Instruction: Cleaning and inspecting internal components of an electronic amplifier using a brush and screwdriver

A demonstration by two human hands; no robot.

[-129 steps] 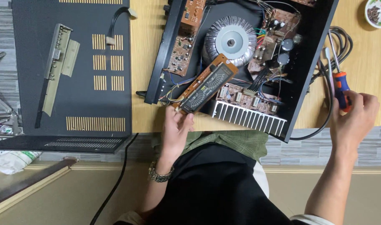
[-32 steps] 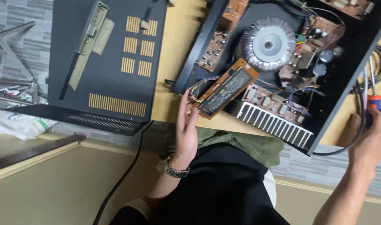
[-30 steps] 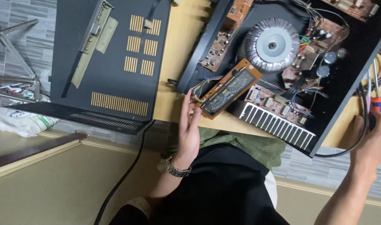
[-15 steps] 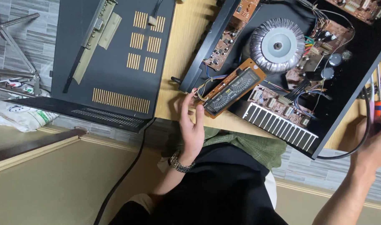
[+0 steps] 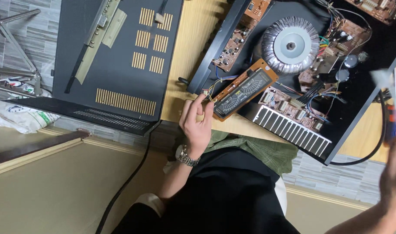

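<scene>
Now my left hand (image 5: 197, 125) pinches the display board's (image 5: 243, 89) wired end, steadying it over the open amplifier chassis (image 5: 362, 99); right hand (image 5: 395, 173), blurred, grips a screwdriver (image 5: 390, 123).

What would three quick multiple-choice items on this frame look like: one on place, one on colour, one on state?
1. Where is the left hand?
A. On the ring-shaped transformer
B. At the near end of the display board
C. On the removed cover

2. What colour are the vent slots in the removed cover?
A. Gold
B. Red
C. White

3. What state is the amplifier chassis in?
A. Closed
C. Boxed
B. Open, boards exposed

Answers: 1 B, its fingers touch the display board by the wire bundle; 2 A, the slots show gold against the dark panel; 3 B, the transformer and circuit boards lie uncovered.
</scene>
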